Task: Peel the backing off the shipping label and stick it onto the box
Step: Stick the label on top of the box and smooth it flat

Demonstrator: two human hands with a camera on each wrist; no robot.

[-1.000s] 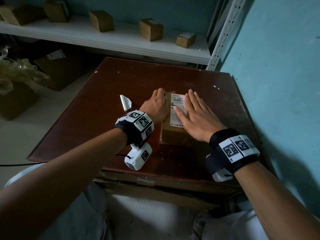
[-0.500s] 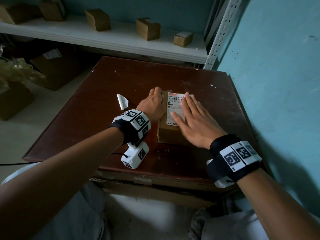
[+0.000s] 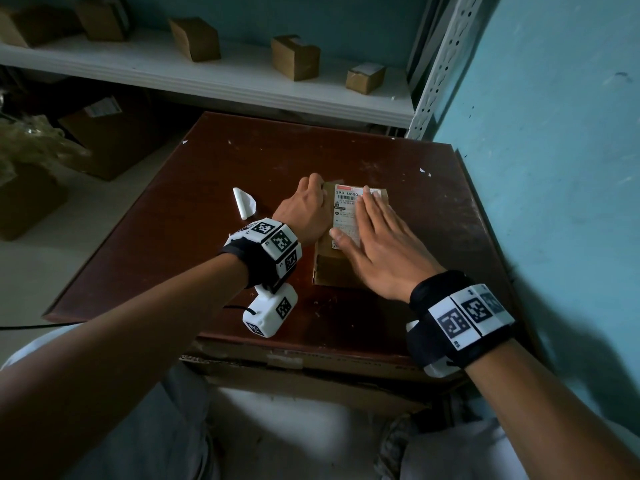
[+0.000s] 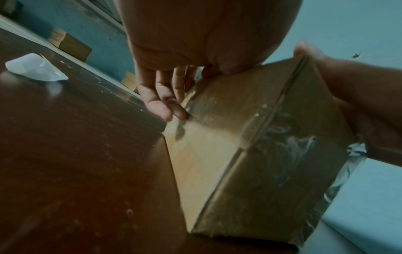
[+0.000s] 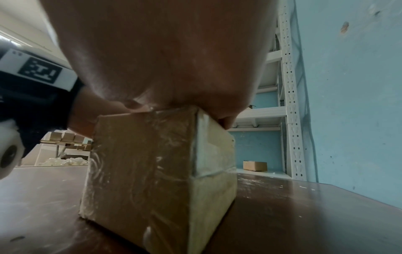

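A small brown cardboard box point(image 3: 332, 271) stands on the dark red table point(image 3: 207, 168). The white shipping label point(image 3: 346, 211) lies on its top face. My right hand point(image 3: 377, 237) lies flat over the label, fingers straight and spread, the palm pressing down on the box point(image 5: 139, 163). My left hand point(image 3: 306, 211) grips the box's left side, with its fingers point(image 4: 165, 99) running down the side of the box point(image 4: 250, 137) and its thumb at the top edge. The peeled white backing point(image 3: 244, 202) lies curled on the table to the left, and it also shows as the backing point(image 4: 34, 68) in the left wrist view.
A teal wall point(image 3: 554, 168) runs close along the table's right edge. Behind the table a white shelf point(image 3: 207, 81) carries several small cardboard boxes, beside a perforated metal upright point(image 3: 440, 64). Larger cartons point(image 3: 104, 140) sit on the floor to the left.
My right hand has slid a little left and toward me across the label, still flat on it. The left hand has kept its hold on the box's side.
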